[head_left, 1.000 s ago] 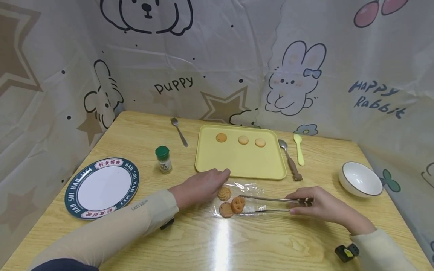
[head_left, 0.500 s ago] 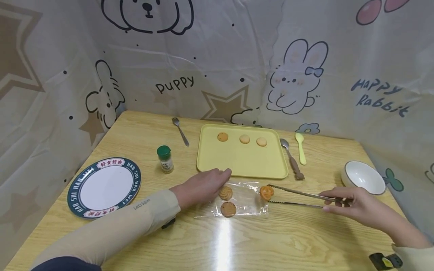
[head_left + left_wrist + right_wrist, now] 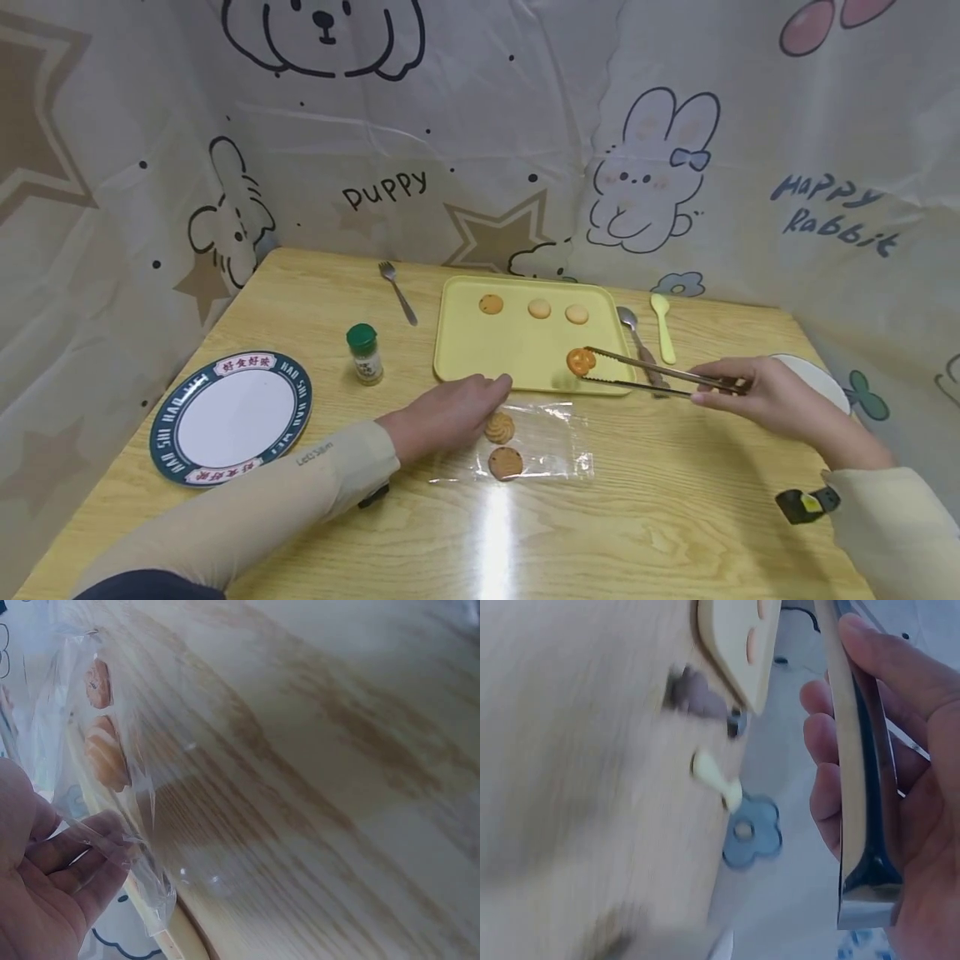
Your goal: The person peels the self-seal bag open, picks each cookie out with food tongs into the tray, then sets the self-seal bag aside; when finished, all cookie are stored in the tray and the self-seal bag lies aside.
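My right hand (image 3: 772, 404) grips metal tongs (image 3: 645, 363), whose tips hold a pretzel-shaped cookie (image 3: 581, 362) over the near right corner of the yellow tray (image 3: 510, 346). Two pale round cookies (image 3: 539, 308) and a speckled cookie (image 3: 491, 304) lie along the tray's far side. In front of the tray is a clear plastic bag (image 3: 551, 446), its left end pinched by my left hand (image 3: 453, 410). A swirled cookie (image 3: 499, 428) and a round flat cookie (image 3: 506, 463) are in the bag. The left wrist view shows plastic film across my fingers (image 3: 94, 862).
On the left are a blue-rimmed plate (image 3: 168, 433), a green-capped shaker (image 3: 365, 354) and a fork (image 3: 399, 293). A brown-handled spoon (image 3: 628, 318) and yellow spoon (image 3: 663, 329) lie right of the tray. My right hand partly hides a white bowl (image 3: 817, 375).
My right hand drew the pretzel-shaped cookie out to the right from the bag with the tongs, then lifted it forward and slightly left over the tray. The left hand has stayed put.
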{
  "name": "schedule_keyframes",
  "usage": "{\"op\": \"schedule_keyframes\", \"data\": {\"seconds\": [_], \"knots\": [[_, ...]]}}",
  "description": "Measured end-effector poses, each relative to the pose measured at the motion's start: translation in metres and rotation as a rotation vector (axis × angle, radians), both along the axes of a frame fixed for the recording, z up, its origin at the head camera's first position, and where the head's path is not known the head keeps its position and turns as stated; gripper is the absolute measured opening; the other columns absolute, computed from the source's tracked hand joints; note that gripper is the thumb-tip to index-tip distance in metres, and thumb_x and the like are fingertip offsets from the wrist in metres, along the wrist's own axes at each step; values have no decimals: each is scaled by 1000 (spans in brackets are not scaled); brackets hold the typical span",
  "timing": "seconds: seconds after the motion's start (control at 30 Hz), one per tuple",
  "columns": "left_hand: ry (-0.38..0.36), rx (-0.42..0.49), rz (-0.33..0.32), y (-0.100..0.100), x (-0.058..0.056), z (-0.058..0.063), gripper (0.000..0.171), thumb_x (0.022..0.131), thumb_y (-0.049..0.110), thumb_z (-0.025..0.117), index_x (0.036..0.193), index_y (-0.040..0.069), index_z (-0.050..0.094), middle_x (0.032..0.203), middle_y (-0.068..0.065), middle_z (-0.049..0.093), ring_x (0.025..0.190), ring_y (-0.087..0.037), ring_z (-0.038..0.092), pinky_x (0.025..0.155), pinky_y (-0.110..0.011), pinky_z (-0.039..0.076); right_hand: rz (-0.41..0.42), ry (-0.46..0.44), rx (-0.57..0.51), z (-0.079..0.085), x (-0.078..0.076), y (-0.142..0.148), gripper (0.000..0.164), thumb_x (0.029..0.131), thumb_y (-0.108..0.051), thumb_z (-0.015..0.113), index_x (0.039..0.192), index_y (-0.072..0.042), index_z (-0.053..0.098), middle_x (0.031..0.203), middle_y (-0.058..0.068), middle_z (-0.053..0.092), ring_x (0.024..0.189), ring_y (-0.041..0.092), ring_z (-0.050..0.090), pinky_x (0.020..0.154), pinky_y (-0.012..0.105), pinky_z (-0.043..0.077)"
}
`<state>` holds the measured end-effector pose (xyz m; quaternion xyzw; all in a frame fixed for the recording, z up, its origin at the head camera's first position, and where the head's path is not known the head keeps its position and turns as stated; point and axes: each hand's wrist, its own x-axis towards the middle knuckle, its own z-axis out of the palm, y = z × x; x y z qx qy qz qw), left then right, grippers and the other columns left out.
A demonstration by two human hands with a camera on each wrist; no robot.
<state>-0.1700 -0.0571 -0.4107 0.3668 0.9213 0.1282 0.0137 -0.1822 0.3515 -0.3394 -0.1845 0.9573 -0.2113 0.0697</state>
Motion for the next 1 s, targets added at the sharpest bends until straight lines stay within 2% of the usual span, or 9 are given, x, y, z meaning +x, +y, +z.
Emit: {"op": "schedule_keyframes", "data": {"seconds": [0.1, 0.2, 0.4, 0.63, 1.0], "knots": [[10, 3, -9, 0, 0, -2, 6, 99, 9, 41, 102, 13, 45, 71, 3, 53, 64, -10, 52, 53, -22, 42, 26, -21, -9, -6, -22, -19, 49, 87, -41, 69, 122, -7, 66, 108, 9, 73, 77, 2, 61, 63, 23, 51], [14, -3, -12, 1, 1, -3, 8, 98, 8, 43, 104, 13, 46, 73, 3, 54, 65, -10, 52, 53, -22, 42, 86, -31, -42, -18, -40, -40, 44, 87, -37, 70, 119, -6, 68, 102, 9, 73, 72, 9, 61, 60, 23, 50], [22, 3, -15, 1, 2, -5, 9, 97, 8, 43, 104, 13, 45, 72, 3, 54, 64, -9, 52, 52, -22, 42, 158, -11, -46, -35, -63, -77, 36, 87, -32, 72, 113, -7, 71, 99, 5, 73, 71, 11, 56, 59, 23, 46], [23, 26, -8, 1, 0, -5, 7, 101, 12, 37, 102, 14, 44, 71, 5, 52, 64, -8, 52, 53, -22, 43, 158, -39, -37, -42, -71, -98, 34, 87, -32, 72, 111, -9, 71, 99, 4, 73, 69, 12, 54, 59, 23, 46], [23, 17, -13, 0, 1, -4, 7, 99, 9, 41, 101, 14, 45, 71, 4, 54, 63, -8, 52, 52, -21, 43, 195, -16, -61, -42, -71, -111, 30, 87, -31, 72, 107, -9, 71, 90, 1, 71, 73, 12, 59, 65, 24, 49]]}}
